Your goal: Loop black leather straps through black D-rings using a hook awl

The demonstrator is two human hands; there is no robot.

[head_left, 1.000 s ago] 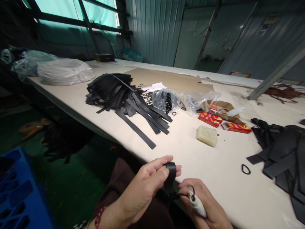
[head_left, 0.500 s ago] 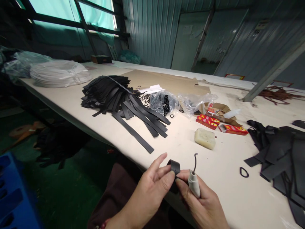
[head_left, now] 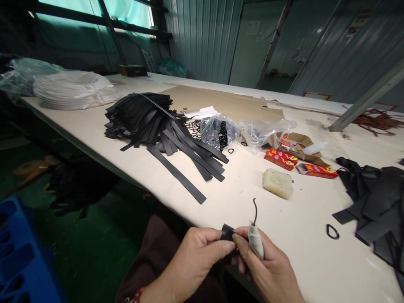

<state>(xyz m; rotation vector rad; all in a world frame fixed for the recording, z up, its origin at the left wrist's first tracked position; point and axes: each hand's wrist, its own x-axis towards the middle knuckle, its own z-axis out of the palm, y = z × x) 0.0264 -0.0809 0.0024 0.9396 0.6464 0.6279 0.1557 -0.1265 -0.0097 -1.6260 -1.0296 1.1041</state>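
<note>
Between my two hands, at the table's near edge, is a black strap bent into a loop. My left hand pinches it between thumb and fingers. The thumb and forefinger of my right hand press on the strap's other side. That same hand also keeps a hook tool, its pale wrapped handle lying against the fingers and its thin dark hook pointing up. The strap's lower part is hidden behind the hands. A black D-shaped ring lies on the table to the right.
A yellowish wax-like block and red boxes lie beyond my hands. Black straps are heaped at left and right. Loose rings lie by a clear plastic bag. A slanted metal post rises at right.
My left fingers, partly stretched out before, have folded down onto the strap. The strap loop has dropped lower and flattened between the hands. The view has shifted slightly.
</note>
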